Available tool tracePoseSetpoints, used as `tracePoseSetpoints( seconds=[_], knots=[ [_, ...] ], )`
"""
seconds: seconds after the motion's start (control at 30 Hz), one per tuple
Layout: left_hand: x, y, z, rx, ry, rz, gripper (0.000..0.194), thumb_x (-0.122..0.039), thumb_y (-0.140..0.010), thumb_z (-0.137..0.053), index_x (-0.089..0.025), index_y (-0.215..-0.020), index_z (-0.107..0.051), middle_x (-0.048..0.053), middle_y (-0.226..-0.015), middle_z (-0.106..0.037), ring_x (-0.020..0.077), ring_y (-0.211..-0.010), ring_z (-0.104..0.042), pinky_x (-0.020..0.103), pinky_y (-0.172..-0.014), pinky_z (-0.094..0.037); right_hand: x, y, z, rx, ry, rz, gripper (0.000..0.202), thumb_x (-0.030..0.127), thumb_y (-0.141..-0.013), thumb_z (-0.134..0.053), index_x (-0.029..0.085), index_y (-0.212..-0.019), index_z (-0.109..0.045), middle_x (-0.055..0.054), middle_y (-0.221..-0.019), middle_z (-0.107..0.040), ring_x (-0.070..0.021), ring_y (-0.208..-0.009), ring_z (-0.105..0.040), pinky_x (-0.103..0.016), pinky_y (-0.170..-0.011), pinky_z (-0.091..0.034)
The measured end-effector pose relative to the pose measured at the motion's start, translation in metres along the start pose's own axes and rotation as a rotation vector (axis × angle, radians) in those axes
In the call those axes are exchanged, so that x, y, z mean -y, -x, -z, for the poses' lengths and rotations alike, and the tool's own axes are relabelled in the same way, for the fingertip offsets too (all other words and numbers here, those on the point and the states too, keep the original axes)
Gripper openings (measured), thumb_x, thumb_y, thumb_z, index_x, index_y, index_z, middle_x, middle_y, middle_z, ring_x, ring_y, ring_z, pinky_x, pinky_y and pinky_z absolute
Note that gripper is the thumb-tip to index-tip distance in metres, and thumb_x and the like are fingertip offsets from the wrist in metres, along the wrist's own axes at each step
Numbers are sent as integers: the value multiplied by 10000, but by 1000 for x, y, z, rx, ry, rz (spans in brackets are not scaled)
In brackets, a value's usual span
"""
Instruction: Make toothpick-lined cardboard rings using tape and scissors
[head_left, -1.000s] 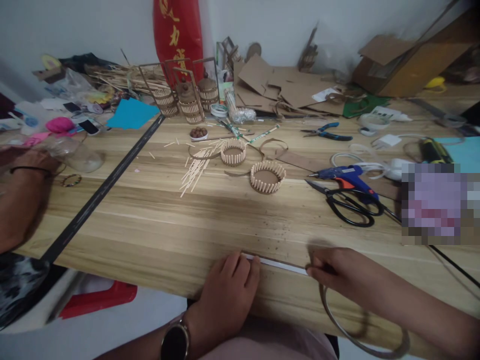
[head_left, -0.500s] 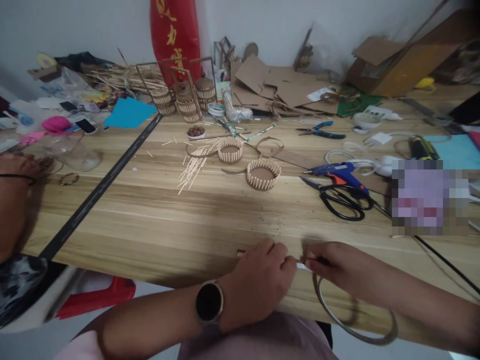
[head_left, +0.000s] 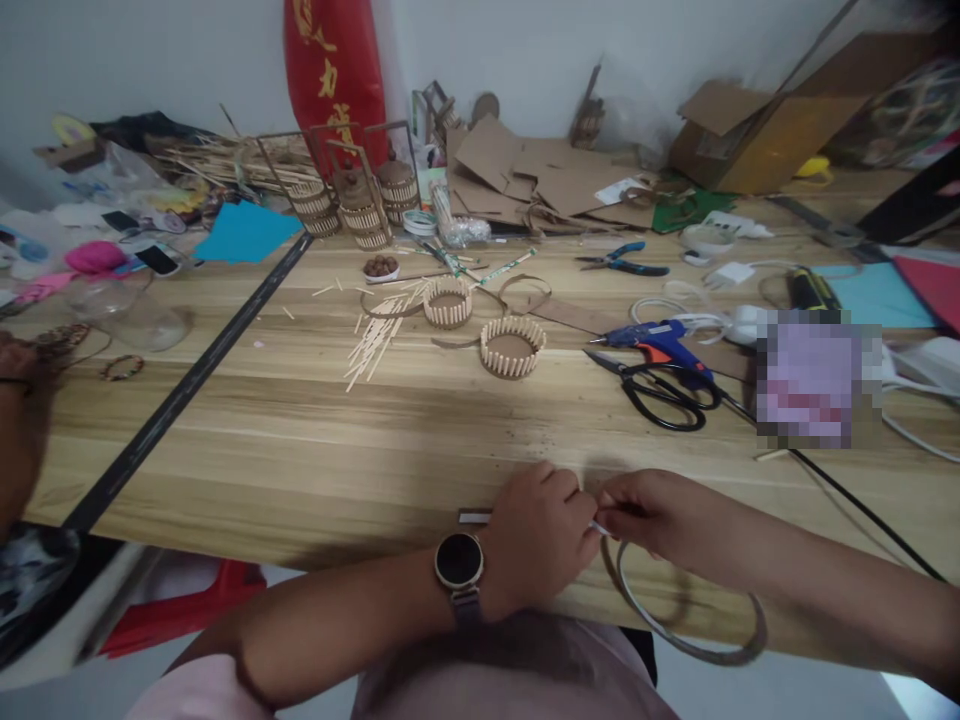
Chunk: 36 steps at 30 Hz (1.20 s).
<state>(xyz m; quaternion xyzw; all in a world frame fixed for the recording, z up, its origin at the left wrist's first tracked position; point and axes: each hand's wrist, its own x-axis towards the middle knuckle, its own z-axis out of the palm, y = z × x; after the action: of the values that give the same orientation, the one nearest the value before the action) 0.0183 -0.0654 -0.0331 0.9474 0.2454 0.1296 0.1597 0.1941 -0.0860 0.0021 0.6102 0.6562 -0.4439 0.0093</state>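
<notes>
My left hand, below a wristwatch, is curled over a narrow brown cardboard strip at the table's front edge. A short end of the strip, with a white band on it, sticks out left of that hand. Close by on the right, the fingers of my right hand pinch the strip where some white shows. From there it hangs in a loop past the table edge. My fingers hide the stretch in between. Beyond my hands stand two small round cardboard bases ringed with short sticks, the nearer one and the farther one.
Black-handled scissors, a blue glue gun and pliers lie to the right. Thin sticks are scattered left of the bases. Small stick baskets stand at the back. Another person's hand is at far left.
My right hand has drawn closer to my left, and less white shows between them. The view has shifted slightly. The strip's loop still hangs below my right hand.
</notes>
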Motion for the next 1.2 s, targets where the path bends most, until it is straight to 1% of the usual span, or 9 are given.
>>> tracePoseSetpoints(
  seconds=[0.13,0.33,0.47,0.53,0.67,0.83,0.97,1.1,1.2],
  knots=[
    [2,-1,-1,-14,75,48,134,-251,-906,-563,-160,-837,-631,47,-824,-608,207,-845,-535,340,-780,-462,6,5,1,1,-29,-2,232,376,-773,-459,213,-611,-489,23,-579,-412,-137,-571,-369,-250,-539,-326],
    [3,-2,-3,53,94,114,125,-225,-881,-566,-146,-802,-623,58,-850,-610,204,-868,-528,335,-794,-461,24,19,12,127,-241,41,264,413,-830,-460,213,-737,-605,30,-630,-441,-127,-579,-380,-240,-535,-324],
    [3,-2,0,57,109,117,128,-248,-889,-571,-147,-830,-623,57,-865,-619,209,-887,-538,341,-820,-465,20,21,14,87,-243,80,245,406,-829,-504,204,-750,-617,21,-667,-488,-131,-625,-411,-248,-575,-347],
    [6,0,3,49,132,99,135,-274,-887,-592,-144,-881,-627,60,-893,-627,212,-904,-546,342,-832,-468,13,21,11,56,-209,64,234,404,-815,-526,201,-710,-576,28,-644,-462,-129,-613,-398,-248,-562,-335],
    [17,6,9,11,232,-31,333,-358,-851,-670,-144,-1101,-624,76,-1013,-628,211,-944,-554,332,-850,-468,5,21,6,49,-150,61,247,426,-829,-521,208,-715,-544,40,-619,-434,-125,-586,-386,-246,-544,-315],
    [28,16,15,-46,232,-38,148,-272,-831,-685,-182,-949,-690,53,-952,-615,191,-901,-549,313,-848,-453,9,19,6,45,-76,-25,252,442,-808,-517,209,-746,-590,30,-599,-460,-131,-573,-403,-246,-533,-294],
    [27,20,16,-78,199,0,107,-242,-847,-653,-182,-924,-697,46,-904,-616,190,-888,-541,316,-841,-441,13,15,7,67,-60,-36,224,408,-801,-517,207,-735,-592,26,-597,-464,-130,-574,-403,-249,-537,-285],
    [23,18,14,-10,125,21,107,-251,-868,-616,-174,-887,-688,50,-883,-616,204,-894,-530,334,-827,-433,14,13,6,73,-82,-16,229,411,-809,-511,208,-722,-570,23,-598,-468,-133,-578,-407,-252,-537,-284],
    [21,16,12,17,133,87,90,-243,-846,-631,-175,-869,-686,47,-867,-615,211,-907,-531,338,-819,-428,17,14,4,83,-154,-9,209,393,-810,-539,202,-735,-576,29,-604,-472,-126,-575,-399,-250,-531,-285]
  ],
)
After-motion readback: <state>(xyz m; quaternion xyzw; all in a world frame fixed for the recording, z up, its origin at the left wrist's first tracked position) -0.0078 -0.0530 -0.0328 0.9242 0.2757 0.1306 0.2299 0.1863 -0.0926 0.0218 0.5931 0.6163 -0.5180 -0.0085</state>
